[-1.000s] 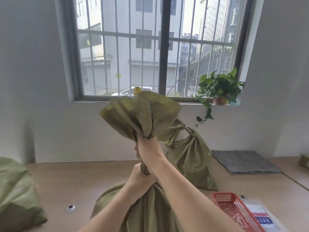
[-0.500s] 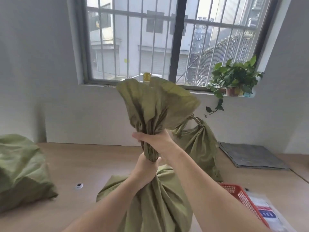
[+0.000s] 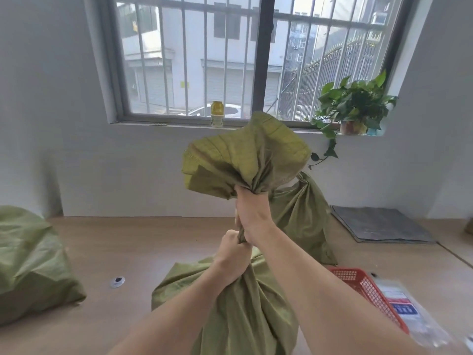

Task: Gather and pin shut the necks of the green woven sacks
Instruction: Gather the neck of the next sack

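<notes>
A full green woven sack [image 3: 238, 303] stands on the wooden table right in front of me. Its neck is gathered into a tight rope, and the loose mouth [image 3: 245, 155] fans out above. My right hand [image 3: 253, 213] grips the neck high up, just under the fanned mouth. My left hand [image 3: 233, 257] grips the same neck directly below it. Behind, a second green sack [image 3: 302, 213] stands with its neck tied. A third green sack [image 3: 30, 262] lies at the left edge.
A red mesh basket [image 3: 368, 290] and a clear plastic packet [image 3: 407, 311] lie at the right front. A grey folded mat [image 3: 378, 224] sits at the back right. A small round cap [image 3: 117, 280] lies left of the sack. A potted plant [image 3: 353, 108] stands on the windowsill.
Both hands still hold the gathered neck. The fanned mouth has tipped down and to the right, and my view has shifted so the sack sits further right in frame.
</notes>
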The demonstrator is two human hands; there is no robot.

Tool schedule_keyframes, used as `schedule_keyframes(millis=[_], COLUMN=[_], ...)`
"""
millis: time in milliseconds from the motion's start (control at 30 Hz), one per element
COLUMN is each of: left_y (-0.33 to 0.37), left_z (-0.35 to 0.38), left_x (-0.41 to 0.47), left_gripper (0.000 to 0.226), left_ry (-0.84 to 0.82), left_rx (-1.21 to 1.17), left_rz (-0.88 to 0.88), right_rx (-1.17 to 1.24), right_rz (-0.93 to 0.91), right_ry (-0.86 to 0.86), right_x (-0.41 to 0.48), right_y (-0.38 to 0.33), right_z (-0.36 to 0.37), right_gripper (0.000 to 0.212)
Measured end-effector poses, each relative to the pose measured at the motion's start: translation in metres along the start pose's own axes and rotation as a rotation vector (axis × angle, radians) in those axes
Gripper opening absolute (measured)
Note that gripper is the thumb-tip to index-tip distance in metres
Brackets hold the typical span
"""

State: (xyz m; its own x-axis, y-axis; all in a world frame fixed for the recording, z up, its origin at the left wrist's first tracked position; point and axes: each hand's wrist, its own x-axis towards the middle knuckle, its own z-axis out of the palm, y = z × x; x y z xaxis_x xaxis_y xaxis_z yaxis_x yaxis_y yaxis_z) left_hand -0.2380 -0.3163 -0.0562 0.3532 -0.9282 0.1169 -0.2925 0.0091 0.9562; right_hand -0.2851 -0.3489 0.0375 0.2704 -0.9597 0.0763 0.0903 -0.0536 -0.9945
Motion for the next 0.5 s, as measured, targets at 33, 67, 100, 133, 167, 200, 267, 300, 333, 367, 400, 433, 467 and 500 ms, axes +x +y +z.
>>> schedule_keyframes(millis=[33,67,100,133,167,200,267,300,333,367,400,433,467,500], left_y=[0.001,0.002,0.003,0.003,0.000,-0.001,-0.004,-0.004,-0.005,-0.005,-0.005,-0.005,-0.005,-0.005], left_z=[0.001,0.002,0.003,0.005,0.007,0.008,0.012,0.015,0.018,0.021,0.025,0.029,0.032,0.036], left_x=[0.000,0.000,0.001,0.002,0.005,0.006,0.011,0.013,0.015,0.017,0.019,0.021,0.022,0.022], left_gripper=[0.046,0.040,0.038,0.041,0.046,0.048,0.036,0.032,0.032,0.034,0.037,0.035,0.030,0.028], left_ry=[0.002,-0.003,-0.009,-0.013,-0.013,-0.014,0.006,0.018,0.025,0.031,0.035,0.039,0.043,0.051], left_rx=[-0.004,-0.003,-0.002,-0.010,-0.025,-0.032,-0.029,-0.027,-0.031,-0.037,-0.044,-0.052,-0.059,-0.061], left_rz=[-0.003,-0.005,-0.006,-0.011,-0.021,-0.036,-0.070,-0.089,-0.104,-0.111,-0.109,-0.108,-0.105,-0.111], right_rx=[0.006,0.016,0.024,0.027,0.026,0.027,-0.025,-0.070,-0.110,-0.125,-0.120,-0.109,-0.079,-0.050], right_rz=[-0.002,-0.002,0.012,0.035,0.058,0.075,0.066,0.047,0.025,0.010,0.002,-0.002,-0.003,-0.007], right_ry=[0.010,0.019,0.031,0.030,-0.001,-0.060,-0.196,-0.240,-0.253,-0.232,-0.181,-0.117,-0.048,0.012], right_x=[0.002,0.004,0.006,0.009,0.011,0.014,0.018,0.020,0.021,0.022,0.022,0.019,0.015,0.013], right_y=[0.002,0.003,0.004,0.004,0.005,0.005,0.003,0.003,0.005,0.007,0.010,0.012,0.013,0.016], right_z=[0.000,-0.001,-0.002,-0.004,-0.008,-0.012,-0.019,-0.022,-0.025,-0.029,-0.035,-0.041,-0.049,-0.058], right_gripper=[0.026,0.026,0.026,0.027,0.029,0.030,0.024,0.022,0.033,0.052,0.069,0.074,0.068,0.058])
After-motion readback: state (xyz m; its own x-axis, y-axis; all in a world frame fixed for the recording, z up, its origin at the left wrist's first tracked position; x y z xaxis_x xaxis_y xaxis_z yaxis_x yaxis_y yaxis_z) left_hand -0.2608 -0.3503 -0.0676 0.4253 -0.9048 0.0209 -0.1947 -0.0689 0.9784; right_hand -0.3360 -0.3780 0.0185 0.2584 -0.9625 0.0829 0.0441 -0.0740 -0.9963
